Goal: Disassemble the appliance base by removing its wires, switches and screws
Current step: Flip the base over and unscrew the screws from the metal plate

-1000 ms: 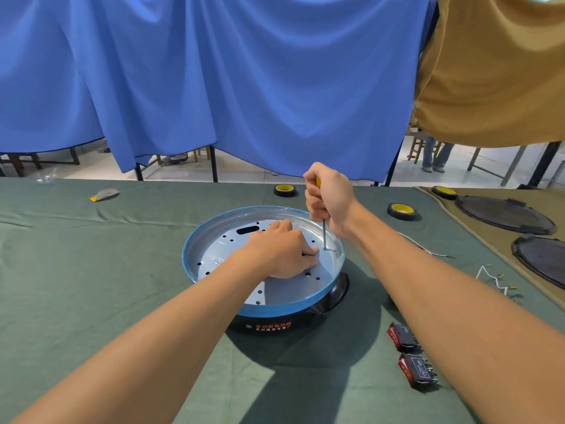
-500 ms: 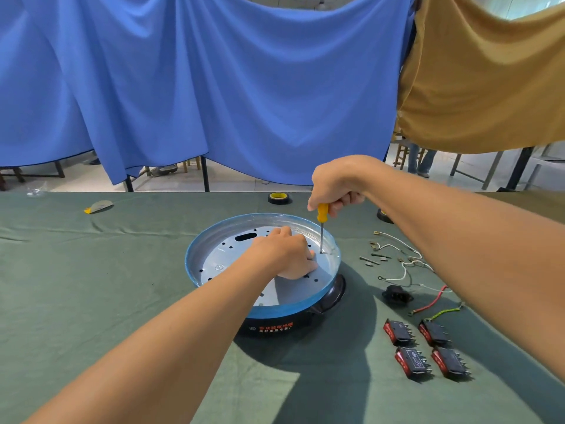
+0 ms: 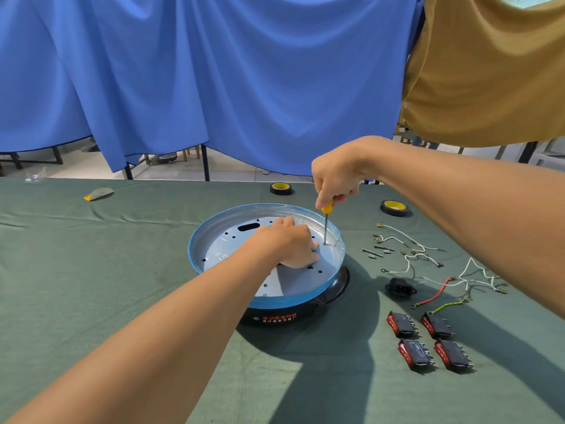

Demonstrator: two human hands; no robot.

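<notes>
The round appliance base, blue-rimmed with a silver perforated plate and a black bottom, lies on the green table cloth. My left hand rests inside it with fingers curled down on the plate, next to the screwdriver tip. My right hand grips the yellow handle of a screwdriver, held upright with its tip on a screw near the plate's right edge. To the right lie several red-and-black switches, loose white, red and green wires, a black socket and small screws.
Two black-and-yellow tape rolls sit at the back of the table. A small grey and yellow object lies far left. Blue and tan cloths hang behind.
My right hand has risen higher on the screwdriver, still upright on the same spot. The camera has turned right, bringing wires and switches into view. My left hand stays on the plate.
</notes>
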